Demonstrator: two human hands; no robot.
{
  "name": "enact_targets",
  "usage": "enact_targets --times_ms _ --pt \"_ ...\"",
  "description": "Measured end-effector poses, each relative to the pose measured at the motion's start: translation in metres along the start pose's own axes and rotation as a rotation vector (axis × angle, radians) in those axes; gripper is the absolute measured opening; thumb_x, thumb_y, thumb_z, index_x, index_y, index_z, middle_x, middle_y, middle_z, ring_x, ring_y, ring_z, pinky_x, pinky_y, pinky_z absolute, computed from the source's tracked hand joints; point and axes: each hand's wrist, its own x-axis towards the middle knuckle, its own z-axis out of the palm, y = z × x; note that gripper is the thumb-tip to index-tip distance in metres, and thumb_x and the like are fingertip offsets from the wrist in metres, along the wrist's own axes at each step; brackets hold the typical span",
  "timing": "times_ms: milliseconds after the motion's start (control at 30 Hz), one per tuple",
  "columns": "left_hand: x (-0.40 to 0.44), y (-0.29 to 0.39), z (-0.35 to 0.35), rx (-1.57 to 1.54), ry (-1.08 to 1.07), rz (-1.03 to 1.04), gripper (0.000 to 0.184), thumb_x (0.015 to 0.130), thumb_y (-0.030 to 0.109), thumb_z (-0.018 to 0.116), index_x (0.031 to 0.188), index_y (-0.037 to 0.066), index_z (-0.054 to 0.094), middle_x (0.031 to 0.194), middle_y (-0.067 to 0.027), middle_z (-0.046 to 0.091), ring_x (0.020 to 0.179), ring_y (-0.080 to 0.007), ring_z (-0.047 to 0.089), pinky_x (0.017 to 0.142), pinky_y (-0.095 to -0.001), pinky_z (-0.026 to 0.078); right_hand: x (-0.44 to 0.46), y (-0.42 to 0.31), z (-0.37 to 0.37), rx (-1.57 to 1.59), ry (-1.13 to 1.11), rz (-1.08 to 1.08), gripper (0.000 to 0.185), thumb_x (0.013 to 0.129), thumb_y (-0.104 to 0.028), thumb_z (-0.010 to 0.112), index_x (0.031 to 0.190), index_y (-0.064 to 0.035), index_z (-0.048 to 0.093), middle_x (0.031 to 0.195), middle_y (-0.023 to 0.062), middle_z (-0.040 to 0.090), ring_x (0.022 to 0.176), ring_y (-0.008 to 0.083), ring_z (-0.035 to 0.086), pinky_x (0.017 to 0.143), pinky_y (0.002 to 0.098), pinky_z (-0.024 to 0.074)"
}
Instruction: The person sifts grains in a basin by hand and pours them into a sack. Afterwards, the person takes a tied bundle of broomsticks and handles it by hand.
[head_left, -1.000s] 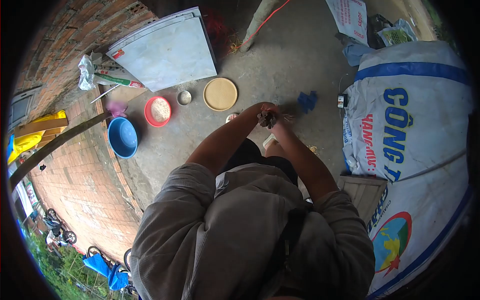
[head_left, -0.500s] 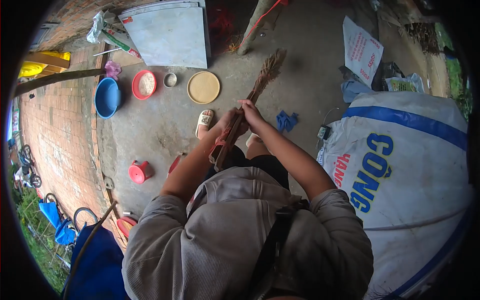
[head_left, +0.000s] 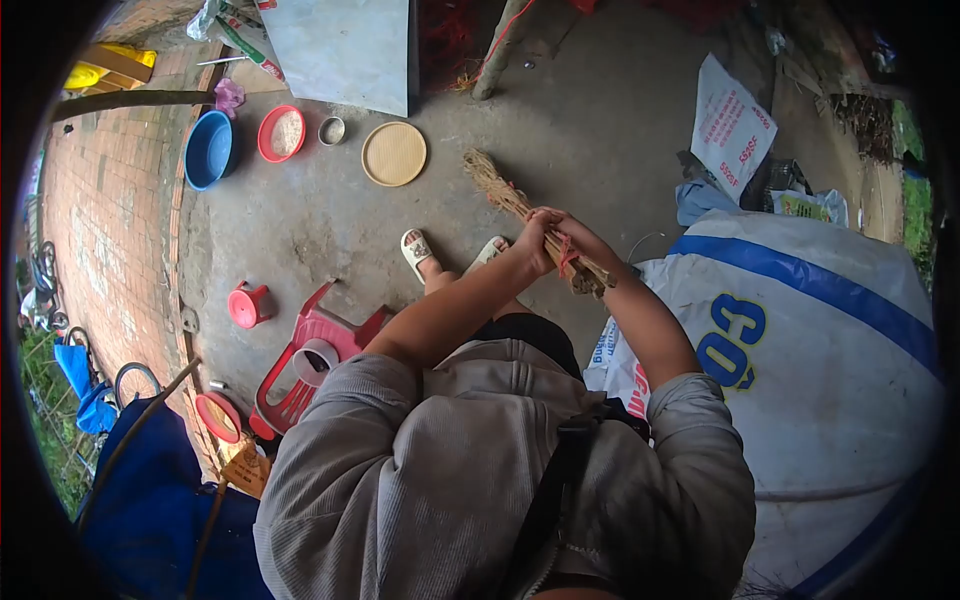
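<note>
A bundle of dry stalks (head_left: 495,188), tied with red string, slants across the front of my body, its frayed end up and left. My left hand (head_left: 537,243) is wrapped round the middle of the bundle, just above the red tie. Close against it, my right hand (head_left: 568,228) is also closed round the bundle; its fingers are partly hidden by the stalks and the other hand. The cut ends of the stalks point down and right, over my right forearm.
A round woven tray (head_left: 393,154), metal bowl (head_left: 332,130), red basin (head_left: 281,133) and blue basin (head_left: 208,150) sit on the floor ahead-left. A red chair (head_left: 335,325) and stool (head_left: 249,304) are at left. A large white sack (head_left: 800,400) fills the right.
The bundle has swung from leaning up-right to leaning up-left, and my hands have moved right with it. The view has shifted, showing the red chair more fully.
</note>
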Motion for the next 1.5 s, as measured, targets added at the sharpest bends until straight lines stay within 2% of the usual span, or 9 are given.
enact_targets --times_ms 100,200,467,567,633,833,1033,1133,1500 --pt "0.083 -0.024 0.012 -0.005 -0.282 -0.076 0.016 0.079 0.013 0.052 0.094 0.011 0.048 0.075 -0.0055 0.053 0.054 -0.0197 0.052 0.051 -0.0332 0.049 -0.010 -0.054 -0.036 -0.123 0.119 0.020 0.009 0.084 -0.016 0.053 0.091 -0.0102 0.056 0.083 0.0041 0.057 0.077 0.0146 0.057 0.067 0.0292 0.0481" --pt "0.103 -0.015 0.021 0.068 -0.298 -0.081 0.011 0.078 0.017 0.054 0.083 0.007 0.052 0.064 -0.0060 0.053 0.048 -0.0205 0.052 0.044 -0.0328 0.045 -0.011 -0.072 -0.037 -0.205 0.222 -0.053 0.010 0.084 -0.017 0.053 0.091 -0.0108 0.055 0.087 0.0032 0.056 0.082 0.0137 0.055 0.070 0.0283 0.0461" --pt "0.042 0.070 0.009 0.162 -0.181 -0.101 0.015 0.080 0.019 0.053 0.083 0.005 0.050 0.063 -0.0067 0.052 0.046 -0.0178 0.052 0.044 -0.0260 0.046 0.035 -0.073 0.042 -0.243 0.195 -0.233 0.012 0.085 -0.019 0.044 0.092 -0.0142 0.052 0.091 0.0012 0.051 0.084 0.0139 0.049 0.070 0.0273 0.0420" --pt "0.073 0.082 0.031 0.246 -0.131 -0.076 0.015 0.078 0.020 0.055 0.082 0.006 0.052 0.064 -0.0064 0.054 0.051 -0.0187 0.055 0.046 -0.0293 0.049 0.053 -0.110 0.033 -0.270 0.154 -0.052 0.015 0.084 -0.019 0.046 0.094 -0.0130 0.054 0.093 0.0023 0.052 0.085 0.0128 0.049 0.070 0.0257 0.0413" --pt "0.099 0.069 0.071 0.179 0.051 0.089 0.013 0.078 0.019 0.055 0.085 0.009 0.053 0.066 -0.0070 0.054 0.055 -0.0211 0.056 0.051 -0.0366 0.050 0.101 -0.102 -0.035 -0.233 -0.256 -0.307 0.018 0.083 -0.018 0.047 0.097 -0.0087 0.055 0.095 0.0043 0.054 0.086 0.0130 0.051 0.075 0.0261 0.0424" --pt "0.159 0.056 0.186 0.313 -0.068 -0.250 0.007 0.080 0.010 0.053 0.086 0.012 0.050 0.078 -0.0039 0.055 0.068 -0.0198 0.056 0.062 -0.0367 0.050 0.064 -0.177 -0.111 0.184 -0.013 -0.292 0.018 0.083 -0.011 0.049 0.098 -0.0021 0.055 0.096 0.0073 0.056 0.087 0.0150 0.056 0.081 0.0275 0.0446" --pt "0.164 0.109 0.203 0.547 -0.317 -0.104 0.012 0.084 0.019 0.052 0.086 0.007 0.049 0.069 -0.0061 0.054 0.052 -0.0188 0.052 0.050 -0.0309 0.046 0.093 -0.223 -0.096 0.026 0.386 -0.508 0.011 0.088 -0.014 0.044 0.095 -0.0066 0.049 0.090 0.0050 0.053 0.084 0.0168 0.052 0.072 0.0300 0.0464" --pt "0.142 0.123 0.200 0.341 -0.466 -0.485 0.017 0.084 0.022 0.052 0.082 0.005 0.048 0.065 -0.0071 0.053 0.049 -0.0164 0.050 0.043 -0.0259 0.041 0.069 -0.247 -0.058 -0.137 0.484 -0.350 0.010 0.091 -0.020 0.042 0.092 -0.0107 0.046 0.092 0.0025 0.050 0.088 0.0150 0.048 0.071 0.0305 0.0454" --pt "0.174 0.006 0.206 -0.141 -0.100 0.100 0.013 0.083 0.017 0.051 0.085 0.004 0.049 0.063 -0.0070 0.052 0.049 -0.0198 0.052 0.047 -0.0289 0.046 0.043 -0.269 -0.129 -0.428 0.053 0.262 0.020 0.091 -0.026 0.042 0.098 -0.0122 0.055 0.087 0.0041 0.056 0.070 0.0130 0.054 0.054 0.0244 0.0471"
